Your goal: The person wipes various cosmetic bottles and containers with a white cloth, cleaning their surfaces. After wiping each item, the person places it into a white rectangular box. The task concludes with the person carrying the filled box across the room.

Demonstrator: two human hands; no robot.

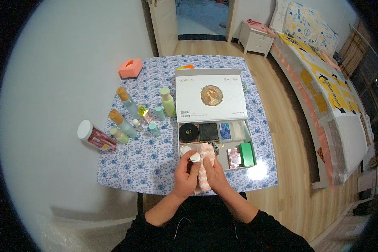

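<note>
Between the fingers of my left hand [186, 176] is a small container with a white round cap [195, 157]. My right hand [216, 177] grips a pink-and-white striped cloth [206, 170], which hangs beside the container; whether they touch is hard to tell. Both hands are over the front of an open white gift box [251, 168]. Inside it sit a black round compact [189, 132], a black square case [208, 132], a blue-and-white pack [225, 131], a pink square compact [234, 157] and a green box [246, 154]. My hands partly cover a white round lid [186, 149].
Left of the box stand a green pump-shaped bottle [168, 103], two wooden-capped bottles [128, 102] and several smaller ones. A white-lidded jar [97, 138] is at the left edge of the flowered table [138, 170]. An orange tissue box [131, 68] sits at the far left corner.
</note>
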